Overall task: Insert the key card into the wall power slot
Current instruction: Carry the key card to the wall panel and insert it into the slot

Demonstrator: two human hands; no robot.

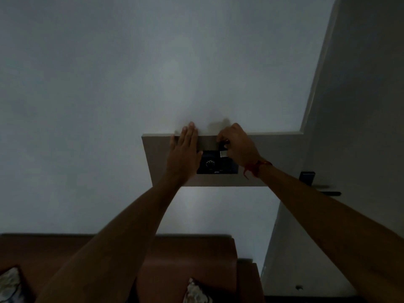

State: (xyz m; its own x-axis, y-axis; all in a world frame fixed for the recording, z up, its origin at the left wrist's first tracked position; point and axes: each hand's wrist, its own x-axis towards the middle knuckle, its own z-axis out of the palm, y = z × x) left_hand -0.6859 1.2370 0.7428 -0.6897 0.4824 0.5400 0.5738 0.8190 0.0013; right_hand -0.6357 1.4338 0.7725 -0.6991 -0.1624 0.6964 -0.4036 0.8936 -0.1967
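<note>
Dimness is the hazard: right hand (pixel 237 145), fingers pinched on the key card (pixel 223 149), holds it at the black wall panel (pixel 215 164) mid-frame, apparently partly entered. Left hand (pixel 182 154) lies flat, fingers open. Misaligned, it could jam or slip.

Blk switch panel (pixel 215 164), red wrist thread (pixel 254 168)
</note>
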